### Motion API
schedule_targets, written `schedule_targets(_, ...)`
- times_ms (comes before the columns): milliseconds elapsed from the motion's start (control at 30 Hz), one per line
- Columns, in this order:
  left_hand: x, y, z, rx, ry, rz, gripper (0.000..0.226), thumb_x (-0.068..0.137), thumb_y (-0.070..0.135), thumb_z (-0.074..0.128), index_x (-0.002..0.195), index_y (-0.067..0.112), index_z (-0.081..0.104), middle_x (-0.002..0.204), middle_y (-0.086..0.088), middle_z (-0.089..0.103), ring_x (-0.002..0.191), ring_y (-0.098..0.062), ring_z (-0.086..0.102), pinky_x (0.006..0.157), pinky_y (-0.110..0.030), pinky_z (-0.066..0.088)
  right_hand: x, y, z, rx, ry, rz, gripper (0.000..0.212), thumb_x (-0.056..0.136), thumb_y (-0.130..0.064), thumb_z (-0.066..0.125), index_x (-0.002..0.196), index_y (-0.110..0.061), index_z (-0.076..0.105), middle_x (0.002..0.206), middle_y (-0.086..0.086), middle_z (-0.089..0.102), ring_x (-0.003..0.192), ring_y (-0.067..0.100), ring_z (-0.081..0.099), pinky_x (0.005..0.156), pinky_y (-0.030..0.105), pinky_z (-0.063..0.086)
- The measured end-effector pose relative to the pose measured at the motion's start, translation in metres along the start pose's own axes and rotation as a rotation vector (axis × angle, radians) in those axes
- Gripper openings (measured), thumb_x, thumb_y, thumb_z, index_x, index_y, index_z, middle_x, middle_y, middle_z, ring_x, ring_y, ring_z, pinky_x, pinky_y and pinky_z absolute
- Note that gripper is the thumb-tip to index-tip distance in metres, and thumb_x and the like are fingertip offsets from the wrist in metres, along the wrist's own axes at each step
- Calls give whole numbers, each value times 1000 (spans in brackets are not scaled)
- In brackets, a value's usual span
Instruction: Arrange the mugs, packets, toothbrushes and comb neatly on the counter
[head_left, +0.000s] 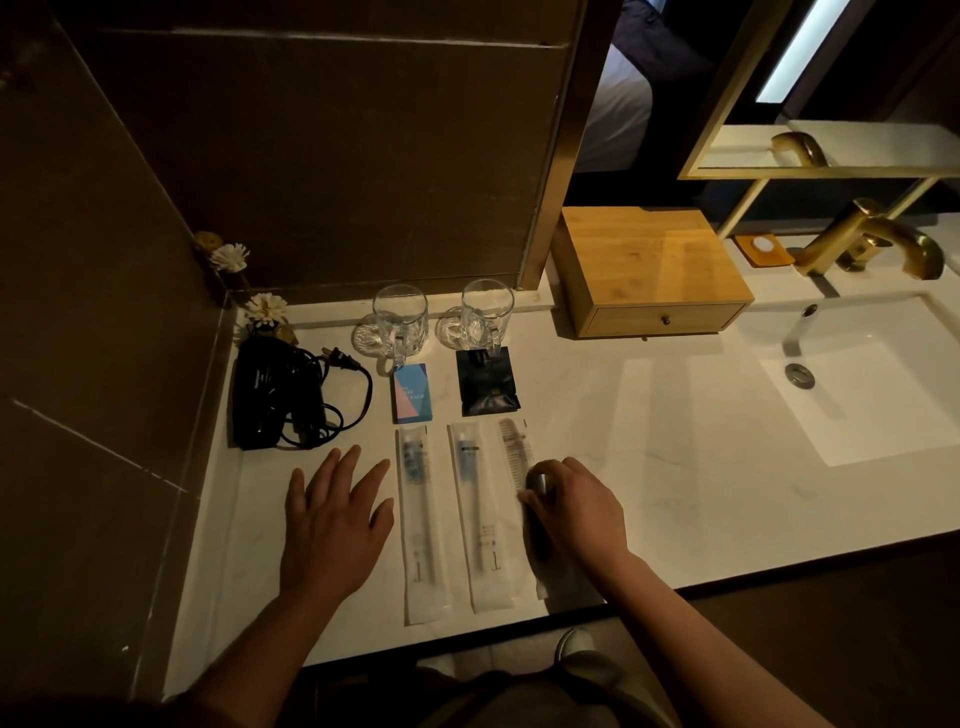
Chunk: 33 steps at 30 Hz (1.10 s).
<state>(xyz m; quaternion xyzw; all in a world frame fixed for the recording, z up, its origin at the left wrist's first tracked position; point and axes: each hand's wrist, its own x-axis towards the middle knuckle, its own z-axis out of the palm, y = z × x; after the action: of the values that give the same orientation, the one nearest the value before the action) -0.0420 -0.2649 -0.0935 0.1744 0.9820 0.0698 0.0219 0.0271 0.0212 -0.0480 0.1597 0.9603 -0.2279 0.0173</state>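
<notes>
Left hand (332, 525): lower centre-left of frame, flat on the table (649, 467), fingers spread, holding nothing.
Right hand (571, 512): lower centre, fingers pinched on the comb packet (519, 457).
Toothbrushes: two wrapped, left one (421, 519) and right one (475, 514), side by side between the hands.
Packets: blue packet (410, 392) and black packet (487, 384), just above the toothbrushes.
Mugs: left mug (400, 322) and right mug (485, 314), clear glass, centre, above the packets.
Hair dryer (275, 395): centre-left.
Wooden box (649, 270): upper right of centre.
</notes>
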Motion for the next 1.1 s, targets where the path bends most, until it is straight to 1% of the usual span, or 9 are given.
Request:
schedule_targets(233,0,0,-1,-7,-13,0,59,94,50,29,145,28,47,155,-12,45,145,-33,36,118,-63,22,-1,2,0,30,8,21,31,86,-51,64,111,-33,62,98,-10,62,80,11,61,67,33,59)
schedule_targets(367,0,0,-1,-1,-24,-4,59,94,51,28,145,28,47,155,-12,45,145,-33,36,118,-63,22,-5,6,-3,97,15,65,34,89,-47,62,118,-29,62,102,-9,65,82,9,61,70,31,58)
schedule_targets(500,0,2,-4,9,-24,-7,60,94,51,27,145,27,48,154,-12,46,145,-33,37,117,-63,23,-9,8,-7,105,-4,82,32,90,-44,61,118,-29,62,103,-8,66,82,8,60,64,22,49)
schedule_targets(600,-1,3,-5,0,-21,-14,60,93,50,28,144,27,49,153,-12,47,144,-33,38,117,-63,23,-10,7,-9,111,-7,91,31,90,-43,60,117,-28,62,100,-9,65,80,9,59,61,21,44)
schedule_targets(733,0,1,-5,-25,-28,-9,60,93,51,30,143,26,51,153,-12,48,144,-33,38,117,-62,21,-12,6,-15,119,-16,84,29,89,-43,60,114,-27,65,102,-8,67,82,10,60,64,24,48)
schedule_targets(800,-1,0,-7,-87,-27,-36,61,93,52,30,140,24,54,151,-11,49,143,-32,39,118,-60,21,-14,7,-18,127,-19,69,29,90,-43,59,113,-27,66,103,-8,68,84,10,62,68,27,52)
schedule_targets(867,-8,4,-12,-177,-3,-96,61,91,53,29,137,22,57,147,-10,53,139,-31,44,117,-57,27,-17,10,-24,131,-29,31,29,91,-42,57,114,-27,66,104,-8,69,85,10,63,71,27,53)
schedule_targets(967,-37,19,-19,-299,60,-195,60,89,51,33,133,20,60,139,-6,57,126,-28,50,105,-52,46,-26,25,-31,159,-88,-52,29,92,-39,57,117,-28,65,105,-10,69,86,7,62,75,26,54)
schedule_targets(1100,-89,52,-21,-378,184,-324,53,86,45,39,123,19,67,127,-5,63,112,-26,56,92,-51,53,-33,53,-47,155,-140,-160,27,93,-39,58,117,-28,65,101,-14,67,86,4,62,79,25,55)
